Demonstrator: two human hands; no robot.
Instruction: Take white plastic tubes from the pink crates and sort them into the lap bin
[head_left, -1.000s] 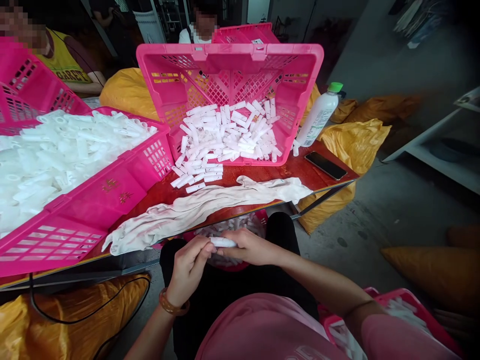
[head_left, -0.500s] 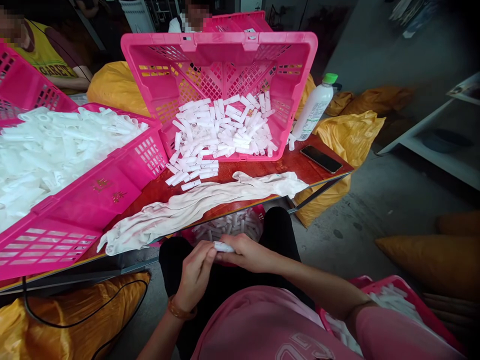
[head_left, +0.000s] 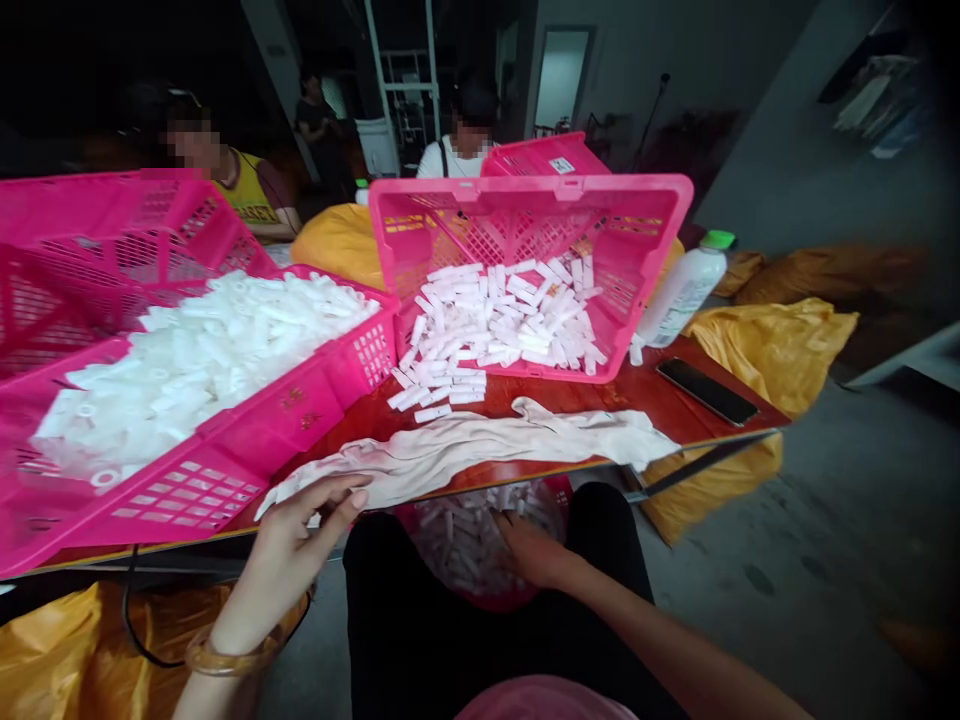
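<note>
My left hand [head_left: 304, 530] is spread open above the near end of a crumpled beige cloth [head_left: 480, 445], with no object in it. My right hand [head_left: 532, 550] reaches down over a round pink basket [head_left: 487, 600] in my lap, its fingers extended near the loose white plastic tubes [head_left: 465, 545] inside. A tilted pink crate [head_left: 525, 215] on the table holds a heap of similar tubes [head_left: 495, 325]. Several tubes [head_left: 435, 405] lie spilled on the tabletop beyond the cloth.
A large pink crate [head_left: 300, 410] full of white tubes [head_left: 210, 360] fills the table's left side. A white bottle [head_left: 686, 290] and a phone [head_left: 709, 390] stand at the right, beside yellow sacks [head_left: 772, 345]. Seated people [head_left: 465, 150] are at the back.
My hands have parted, and the white tube held between them is no longer visible. My right hand has dropped toward the basket, my left has moved to the cloth, and the view has tilted up.
</note>
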